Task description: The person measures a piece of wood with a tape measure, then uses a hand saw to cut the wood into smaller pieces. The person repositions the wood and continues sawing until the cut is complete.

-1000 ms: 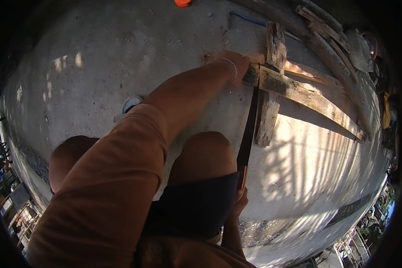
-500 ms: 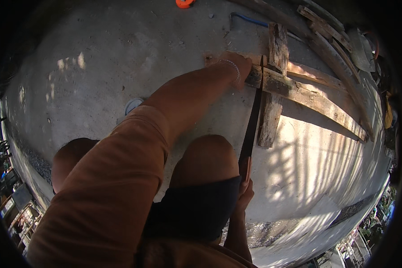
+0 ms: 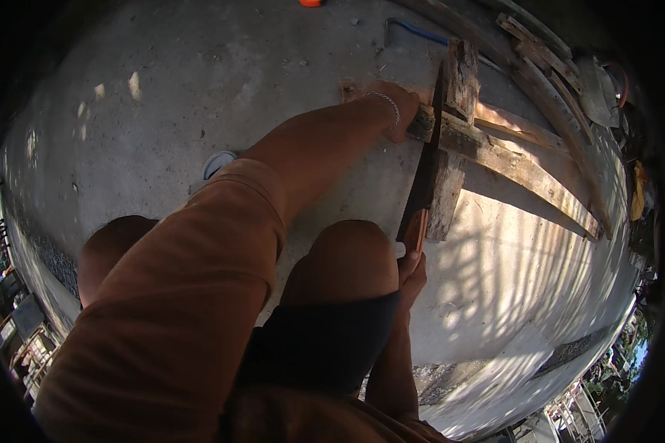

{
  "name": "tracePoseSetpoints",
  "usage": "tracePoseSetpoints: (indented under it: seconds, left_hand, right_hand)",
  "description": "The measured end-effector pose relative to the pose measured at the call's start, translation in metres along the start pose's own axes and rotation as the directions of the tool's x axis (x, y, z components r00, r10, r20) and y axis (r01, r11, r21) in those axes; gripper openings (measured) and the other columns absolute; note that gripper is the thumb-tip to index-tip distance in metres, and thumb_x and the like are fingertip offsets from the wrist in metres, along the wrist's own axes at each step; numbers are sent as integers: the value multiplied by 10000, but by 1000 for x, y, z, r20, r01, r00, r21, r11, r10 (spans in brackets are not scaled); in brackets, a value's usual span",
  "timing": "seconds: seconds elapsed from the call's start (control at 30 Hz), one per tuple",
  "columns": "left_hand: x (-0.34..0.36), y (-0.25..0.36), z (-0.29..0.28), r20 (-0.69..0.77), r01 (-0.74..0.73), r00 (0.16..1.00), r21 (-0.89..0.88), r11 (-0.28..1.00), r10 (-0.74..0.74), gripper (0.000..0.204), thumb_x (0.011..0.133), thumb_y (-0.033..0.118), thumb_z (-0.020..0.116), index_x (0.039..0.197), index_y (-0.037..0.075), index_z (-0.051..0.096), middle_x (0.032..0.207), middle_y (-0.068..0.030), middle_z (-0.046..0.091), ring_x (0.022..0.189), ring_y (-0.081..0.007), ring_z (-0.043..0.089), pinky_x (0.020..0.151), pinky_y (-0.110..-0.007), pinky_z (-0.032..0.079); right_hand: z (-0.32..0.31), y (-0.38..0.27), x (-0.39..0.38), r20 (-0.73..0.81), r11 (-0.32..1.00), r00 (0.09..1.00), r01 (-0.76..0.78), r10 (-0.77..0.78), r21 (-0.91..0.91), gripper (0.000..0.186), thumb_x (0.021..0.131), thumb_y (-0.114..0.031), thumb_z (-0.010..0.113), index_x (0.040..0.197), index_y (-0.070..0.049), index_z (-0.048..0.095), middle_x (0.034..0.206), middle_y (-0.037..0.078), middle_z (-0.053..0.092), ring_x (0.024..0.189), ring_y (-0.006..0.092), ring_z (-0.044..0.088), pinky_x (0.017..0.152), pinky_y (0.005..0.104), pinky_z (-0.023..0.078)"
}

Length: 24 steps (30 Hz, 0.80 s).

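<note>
A handsaw (image 3: pixel 424 171) crosses a weathered wooden plank (image 3: pixel 513 155) near its left end, its dark blade pointing away from me. My right hand (image 3: pixel 412 269) is closed round the saw's wooden handle, beside my right knee. With my arm stretched forward, my left hand (image 3: pixel 397 109) grips the plank's short end, left of the blade; some of its fingers are hidden. Beneath the plank, a rough wooden block (image 3: pixel 445 196) lies crosswise on the concrete floor, just right of the blade. Another flat wooden board (image 3: pixel 349 90) shows beyond my left hand.
Beyond the plank lies a blue bar with a hooked end (image 3: pixel 420 31). Old boards (image 3: pixel 543 59) are heaped at the far right. A pale round object (image 3: pixel 217 163) sits left of my forearm, and an orange object (image 3: pixel 312 2) is cut off at the top edge.
My right hand has pushed the saw forward, away from me, so its tip reaches farther past the plank. My left hand keeps its hold on the plank's end.
</note>
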<state>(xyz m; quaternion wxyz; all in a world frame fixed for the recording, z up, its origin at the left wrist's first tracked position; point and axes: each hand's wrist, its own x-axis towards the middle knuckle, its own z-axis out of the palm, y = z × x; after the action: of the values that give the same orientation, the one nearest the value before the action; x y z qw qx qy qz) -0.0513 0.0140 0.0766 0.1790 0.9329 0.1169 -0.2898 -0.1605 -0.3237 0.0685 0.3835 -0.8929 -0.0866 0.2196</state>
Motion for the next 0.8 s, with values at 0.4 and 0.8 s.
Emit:
tracePoseSetpoints:
  seconds: [0.4, 0.8]
  left_hand:
    - [2, -1, 3, 2, 6, 1000, -15, 1000, -6, 701, 776, 229, 794, 1359, -48, 521, 1201, -242, 715, 1124, -360, 712, 902, -442, 591]
    - [5, 1, 1, 7, 13, 1000, 54, 998, -13, 740, 764, 238, 794, 1391, -41, 517, 1196, -233, 729, 1099, -344, 731, 891, -440, 597]
  right_hand:
    - [-27, 11, -71, 4, 990, 990, 141, -141, 18, 621, 1128, -471, 370, 1380, 36, 624, 792, 141, 728, 614, 161, 668, 561, 318, 497]
    - [-19, 0, -58, -15, 992, 994, 112, -111, 64, 722, 1098, -571, 371, 1302, 74, 622, 1137, 195, 726, 773, 233, 711, 675, 352, 533]
